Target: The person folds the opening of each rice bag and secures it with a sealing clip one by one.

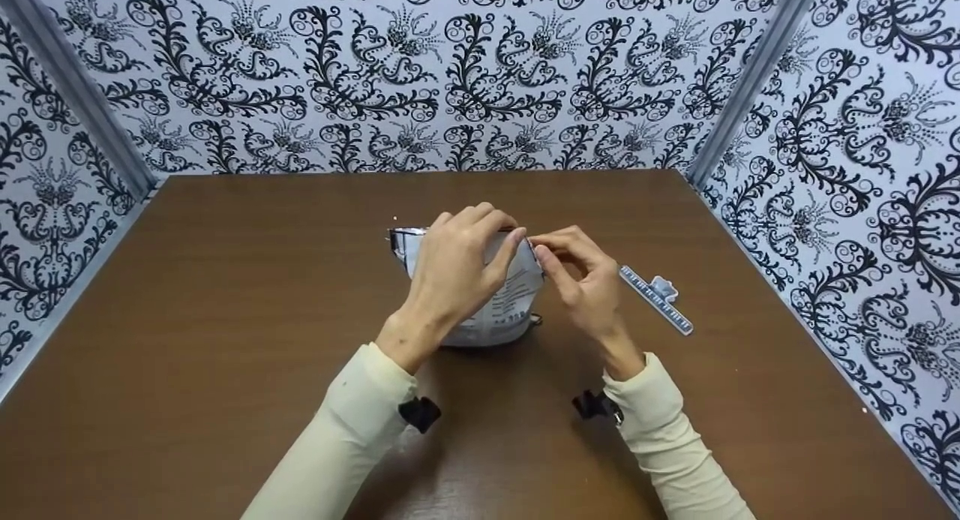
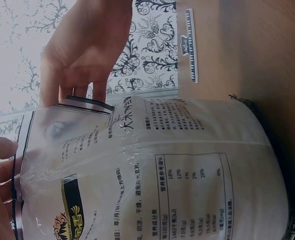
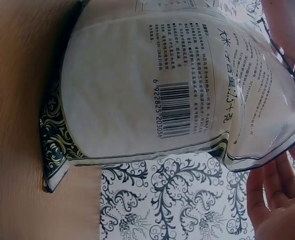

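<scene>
A pale plastic bag of rice (image 1: 514,299) with printed text stands upright on the table in front of me. Its back, with a barcode (image 3: 175,111) and a nutrition table (image 2: 192,195), faces the wrist cameras. My left hand (image 1: 461,261) reaches over the bag and grips its top edge, thumb on the near side and fingers mostly behind. At the top right corner, my right hand (image 1: 585,272) pinches the dark-lined edge between thumb and fingers. The bag's upper part is creased and drawn in between the hands.
A clear, ridged bag clip (image 1: 657,299) lies on the brown table (image 1: 247,295), right of my right hand. Patterned black-and-white walls (image 1: 480,77) enclose the table at the back and sides. Black wrist cameras (image 1: 420,413) sit at both cuffs.
</scene>
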Available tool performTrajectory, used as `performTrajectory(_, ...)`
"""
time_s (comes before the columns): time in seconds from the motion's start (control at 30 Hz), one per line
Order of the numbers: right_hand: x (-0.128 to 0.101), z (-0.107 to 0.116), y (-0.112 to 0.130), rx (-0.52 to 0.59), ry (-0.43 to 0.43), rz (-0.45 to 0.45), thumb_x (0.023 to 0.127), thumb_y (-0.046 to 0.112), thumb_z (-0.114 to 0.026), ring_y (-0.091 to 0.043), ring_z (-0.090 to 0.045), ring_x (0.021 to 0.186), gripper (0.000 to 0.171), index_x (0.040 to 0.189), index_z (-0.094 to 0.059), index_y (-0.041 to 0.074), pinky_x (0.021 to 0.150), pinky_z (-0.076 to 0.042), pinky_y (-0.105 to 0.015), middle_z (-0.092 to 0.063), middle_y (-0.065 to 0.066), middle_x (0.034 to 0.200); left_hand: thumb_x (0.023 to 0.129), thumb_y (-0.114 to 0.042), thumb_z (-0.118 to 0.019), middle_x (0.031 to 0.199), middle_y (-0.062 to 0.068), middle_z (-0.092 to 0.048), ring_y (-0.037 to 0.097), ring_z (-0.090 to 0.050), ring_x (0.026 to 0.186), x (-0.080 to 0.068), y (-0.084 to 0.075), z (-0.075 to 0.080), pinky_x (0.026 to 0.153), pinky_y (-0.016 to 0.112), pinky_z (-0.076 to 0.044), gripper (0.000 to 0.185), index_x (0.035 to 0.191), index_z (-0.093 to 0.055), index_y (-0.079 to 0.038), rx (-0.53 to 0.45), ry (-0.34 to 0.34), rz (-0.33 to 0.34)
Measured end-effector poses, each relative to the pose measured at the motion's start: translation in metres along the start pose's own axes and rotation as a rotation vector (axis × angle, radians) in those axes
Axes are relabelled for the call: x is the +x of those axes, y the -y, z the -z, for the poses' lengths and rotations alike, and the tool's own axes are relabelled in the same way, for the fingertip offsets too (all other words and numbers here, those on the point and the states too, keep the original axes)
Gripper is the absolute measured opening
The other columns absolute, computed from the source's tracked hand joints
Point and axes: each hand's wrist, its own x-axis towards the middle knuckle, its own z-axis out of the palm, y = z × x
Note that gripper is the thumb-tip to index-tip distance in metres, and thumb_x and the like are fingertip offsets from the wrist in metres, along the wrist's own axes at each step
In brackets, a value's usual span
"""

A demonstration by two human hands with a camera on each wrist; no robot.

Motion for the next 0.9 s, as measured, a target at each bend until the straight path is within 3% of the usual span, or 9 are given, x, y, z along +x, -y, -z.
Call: performTrajectory(0.9, 0.003, -0.013, 0.000, -0.020, -0.046, 0.031, 0.093, 0.002, -0.075, -0.011, -0.064, 0.087, 0.008, 0.101, -0.076, 0.000, 0.078, -0.056, -0.025, -0.067, -0.006, 0.096, 0.101, -0.025, -0.064, 0.099, 0.000, -0.076, 0.017, -0.072, 0.090, -0.001, 0.001, 0.001, 0.078, 0.033, -0.050, 0.017, 0.103, -0.077, -0.014, 0.002, 0.016, -0.011)
